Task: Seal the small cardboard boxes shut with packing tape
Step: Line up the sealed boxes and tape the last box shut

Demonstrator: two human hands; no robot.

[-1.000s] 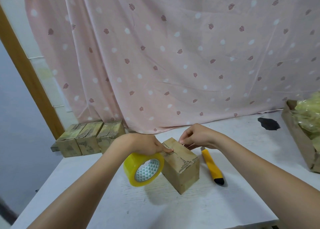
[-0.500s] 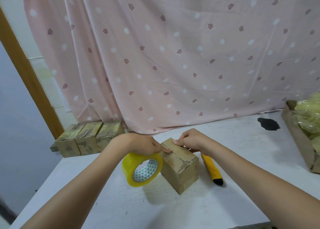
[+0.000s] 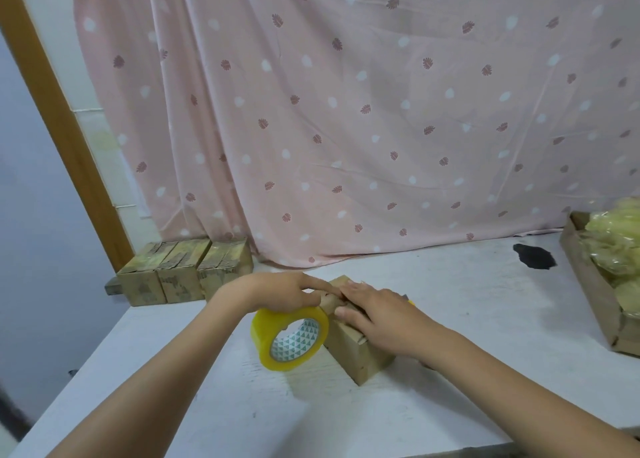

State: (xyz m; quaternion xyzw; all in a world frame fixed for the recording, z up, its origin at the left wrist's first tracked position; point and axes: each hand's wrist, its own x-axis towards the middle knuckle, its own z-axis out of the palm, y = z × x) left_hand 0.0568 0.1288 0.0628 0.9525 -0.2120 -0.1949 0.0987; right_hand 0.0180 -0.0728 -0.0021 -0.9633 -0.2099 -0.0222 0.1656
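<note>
A: So, far left?
B: Three boxes (image 3: 183, 272) sit in a row at the back left edge of the worktop (image 3: 450, 319), touching each other, below the pink curtain (image 3: 346, 111).
A: And the left hand (image 3: 277, 293)?
B: It grips the top of a yellow tape roll (image 3: 289, 339), fingers curled over it, forefinger stretched onto the top of the box (image 3: 360, 357) in the middle. The roll stands on edge, touching the box's left face.
A: Where is that box?
B: Near the front centre of the worktop, turned cornerwise.
A: The right hand (image 3: 381, 313)?
B: Flat on the box's top, fingers straight and pressing down, tips beside the left forefinger.
A: Further right?
B: A dark patch (image 3: 533, 256) on the worktop, then a cardboard tray (image 3: 595, 291) of crumpled yellowish plastic (image 3: 616, 246) at the edge.
</note>
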